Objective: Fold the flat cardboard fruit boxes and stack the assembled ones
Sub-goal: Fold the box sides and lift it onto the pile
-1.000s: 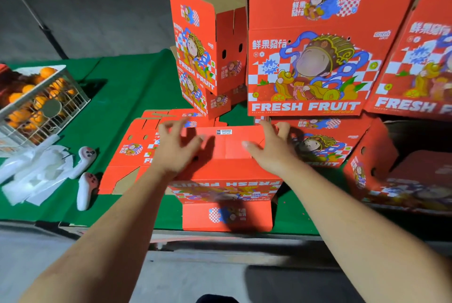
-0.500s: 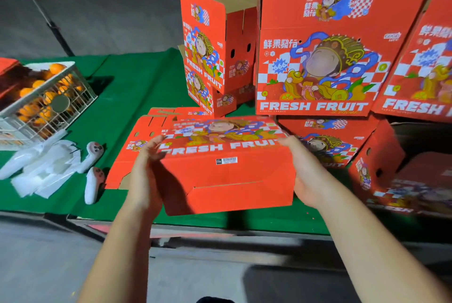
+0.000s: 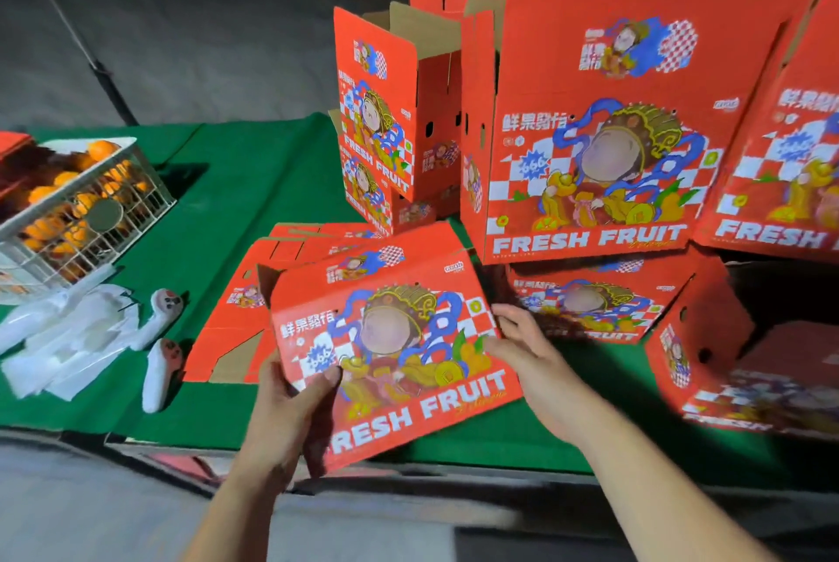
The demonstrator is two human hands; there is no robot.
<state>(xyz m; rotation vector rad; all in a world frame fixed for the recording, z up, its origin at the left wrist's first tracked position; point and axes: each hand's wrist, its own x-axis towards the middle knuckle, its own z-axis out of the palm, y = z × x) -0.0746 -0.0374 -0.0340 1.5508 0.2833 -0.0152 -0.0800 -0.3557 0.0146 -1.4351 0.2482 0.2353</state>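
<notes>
A: What did the work surface look like?

B: A table under a green cloth (image 3: 254, 180), its near edge running across the bottom, with grey concrete floor (image 3: 181, 16) behind it at 11 o'clock and more grey floor below the edge. A dark pole (image 3: 68, 21) slanted across the far floor.

A: And the box being handled?

B: The red box (image 3: 390, 343), printed side up and reading FRESH FRUIT, was tilted over the near edge at about 6 o'clock. The left hand (image 3: 290, 407) gripped its lower left corner, thumb curled on the printed face. The right hand (image 3: 535, 361) was at its right edge with fingers mostly straight; whether they hooked under the edge I couldn't tell.

A: Where were the flat ones?

B: A pile of flat boxes (image 3: 254, 289) lay on the cloth just behind the held one, toward 9 o'clock from it.

A: The finished ones?

B: Assembled boxes (image 3: 590, 130) stood stacked from 12 to 3 o'clock, one large one facing the camera, an open-topped one (image 3: 390, 98) to its left on another, and more lying on their sides (image 3: 590, 307) beneath, blurred at the far right.

A: Anything else on the cloth?

B: At 9 o'clock, a white wire basket (image 3: 140, 180) of oranges (image 3: 102, 150), tilted. Below it lay white plastic sheets (image 3: 68, 334) and two white objects with small faces (image 3: 165, 302), just beside the sheets
</notes>
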